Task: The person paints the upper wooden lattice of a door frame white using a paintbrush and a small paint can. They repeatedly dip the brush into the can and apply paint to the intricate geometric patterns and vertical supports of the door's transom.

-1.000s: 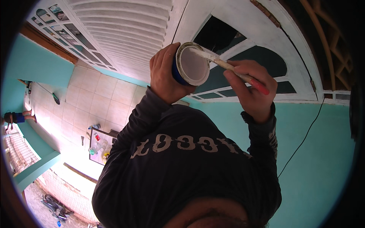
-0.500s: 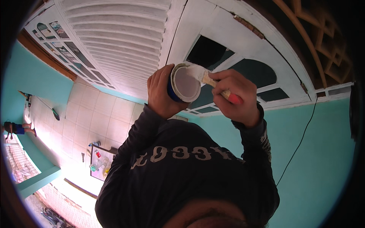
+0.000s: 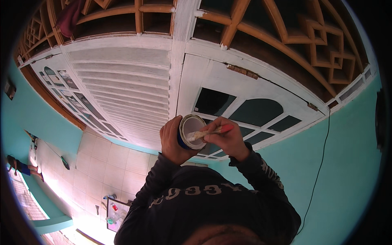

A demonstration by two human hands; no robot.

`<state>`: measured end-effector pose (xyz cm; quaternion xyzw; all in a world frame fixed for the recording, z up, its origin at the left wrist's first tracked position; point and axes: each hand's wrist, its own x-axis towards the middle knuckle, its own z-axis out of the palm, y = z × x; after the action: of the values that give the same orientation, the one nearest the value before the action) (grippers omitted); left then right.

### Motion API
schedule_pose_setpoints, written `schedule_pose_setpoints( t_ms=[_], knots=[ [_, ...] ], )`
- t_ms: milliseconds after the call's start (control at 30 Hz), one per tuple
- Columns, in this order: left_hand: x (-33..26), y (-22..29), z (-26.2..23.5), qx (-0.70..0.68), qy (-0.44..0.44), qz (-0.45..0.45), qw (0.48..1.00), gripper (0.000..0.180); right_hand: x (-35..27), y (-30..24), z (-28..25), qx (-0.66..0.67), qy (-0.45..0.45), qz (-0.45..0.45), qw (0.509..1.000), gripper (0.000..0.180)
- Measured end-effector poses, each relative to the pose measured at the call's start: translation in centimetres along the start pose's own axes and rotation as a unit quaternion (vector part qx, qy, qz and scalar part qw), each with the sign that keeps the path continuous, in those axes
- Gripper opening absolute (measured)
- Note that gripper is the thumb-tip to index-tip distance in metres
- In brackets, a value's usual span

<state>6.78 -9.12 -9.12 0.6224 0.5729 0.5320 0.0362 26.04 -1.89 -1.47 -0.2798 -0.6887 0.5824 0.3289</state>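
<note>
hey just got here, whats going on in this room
A person holds a blue can in the left hand, its open mouth showing a whitish inside. The right hand grips a red-tipped paintbrush, its white-coated bristles at the can's mouth; how far in they reach is hard to tell. Ahead are a white louvred panel and a white door with dark panes, below brown wooden latticework. Another person is off at the far left.
</note>
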Motion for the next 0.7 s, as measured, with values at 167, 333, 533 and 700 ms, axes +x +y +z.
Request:
schedule_pose_setpoints(
  t_ms=[167,333,533,700],
  knots=[
    [0.2,-0.7,-0.2,-0.007,-0.002,-0.010,1.000,0.106,-0.4,-0.2,-0.9,0.134,0.065,0.006,0.989,0.019],
    [0.6,-1.3,-0.2,-0.086,0.005,-0.056,0.995,0.114,-0.4,-2.8,-2.3,0.147,0.155,-0.120,0.970,0.019],
    [2.0,-0.6,-0.9,-0.197,0.017,-0.056,0.979,0.113,3.0,-11.2,-0.6,0.030,0.222,-0.395,0.891,0.019],
    [1.5,-0.7,-0.7,-0.159,0.012,-0.046,0.986,0.116,9.0,-15.3,-1.7,-0.186,0.188,-0.553,0.790,0.023]
  ],
)
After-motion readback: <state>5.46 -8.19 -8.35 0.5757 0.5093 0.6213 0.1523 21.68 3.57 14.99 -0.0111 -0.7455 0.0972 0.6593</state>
